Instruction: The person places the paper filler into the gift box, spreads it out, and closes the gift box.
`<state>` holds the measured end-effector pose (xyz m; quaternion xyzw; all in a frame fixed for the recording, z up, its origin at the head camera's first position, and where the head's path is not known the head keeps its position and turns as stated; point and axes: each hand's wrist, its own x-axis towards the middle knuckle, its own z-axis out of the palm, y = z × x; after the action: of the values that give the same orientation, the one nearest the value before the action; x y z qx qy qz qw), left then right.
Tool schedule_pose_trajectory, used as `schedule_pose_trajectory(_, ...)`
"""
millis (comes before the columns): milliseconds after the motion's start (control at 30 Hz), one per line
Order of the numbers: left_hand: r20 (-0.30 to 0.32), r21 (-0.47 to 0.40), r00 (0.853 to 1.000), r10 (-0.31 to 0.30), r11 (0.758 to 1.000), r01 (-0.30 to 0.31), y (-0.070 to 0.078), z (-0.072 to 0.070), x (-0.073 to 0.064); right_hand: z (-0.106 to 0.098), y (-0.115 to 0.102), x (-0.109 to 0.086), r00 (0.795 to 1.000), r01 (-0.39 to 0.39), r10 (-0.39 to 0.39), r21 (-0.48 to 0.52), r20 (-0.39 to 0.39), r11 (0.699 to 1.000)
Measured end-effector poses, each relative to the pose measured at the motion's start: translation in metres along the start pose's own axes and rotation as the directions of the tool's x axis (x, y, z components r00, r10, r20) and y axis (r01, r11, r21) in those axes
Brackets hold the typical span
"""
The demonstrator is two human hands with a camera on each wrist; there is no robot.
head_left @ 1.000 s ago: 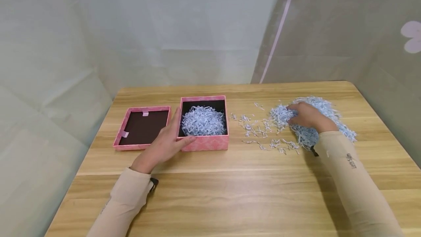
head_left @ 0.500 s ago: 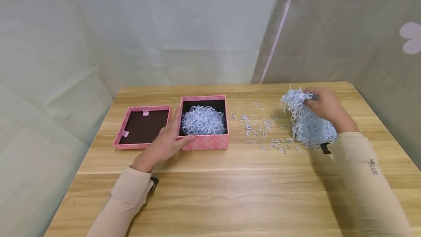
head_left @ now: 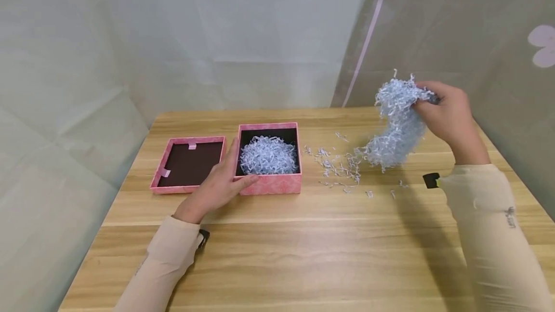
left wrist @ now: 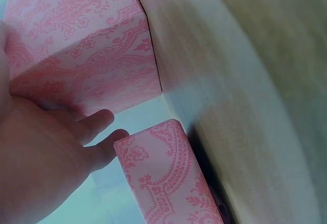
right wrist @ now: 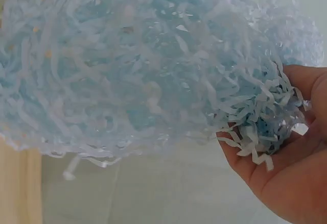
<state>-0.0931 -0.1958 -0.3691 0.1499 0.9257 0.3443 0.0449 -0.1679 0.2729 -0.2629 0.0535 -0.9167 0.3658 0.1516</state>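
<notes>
My right hand (head_left: 451,112) pinches a big clump of pale blue shredded paper (head_left: 399,119) and holds it up over the table's right side, its lower part hanging down. Up close in the right wrist view, thumb and fingers close on one end of the shredded paper (right wrist: 117,76). My left hand (head_left: 214,189) rests against a pink patterned box (head_left: 270,185), fingers straight along its left side and thumb at the front rim. Inside the box lies a heap of the same shredded paper. In the left wrist view the fingers (left wrist: 99,124) reach between box and lid (left wrist: 163,175).
The pink box lid (head_left: 188,189) lies upturned left of the box, its dark inside and two small ribbon tabs showing. Loose paper shreds (head_left: 338,167) are scattered on the wooden table (head_left: 303,254) right of the box. Pale cloth walls stand behind and at the sides.
My right hand has gripped the shredded paper pile and lifted it off the table, moving up and to the right. The left hand and the box have stayed in place.
</notes>
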Motion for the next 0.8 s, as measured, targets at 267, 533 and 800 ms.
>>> schedule_pose_trajectory(267,0.023,0.004,0.999,-0.028,1.000,0.028,0.000,0.001,0.000,0.014,-0.041,0.012,0.994,0.019,-0.008,0.105,-0.106,0.994)
schedule_pose_trajectory(533,0.003,0.003,1.000,-0.020,1.000,0.020,0.001,0.001,-0.002,0.030,-0.108,0.024,0.957,0.082,0.029,0.364,-0.289,0.928)
schedule_pose_trajectory(800,0.016,0.003,0.999,-0.051,0.999,0.051,0.005,0.003,-0.003,0.056,-0.180,0.032,0.911,0.304,-0.091,0.507,-0.403,0.807)
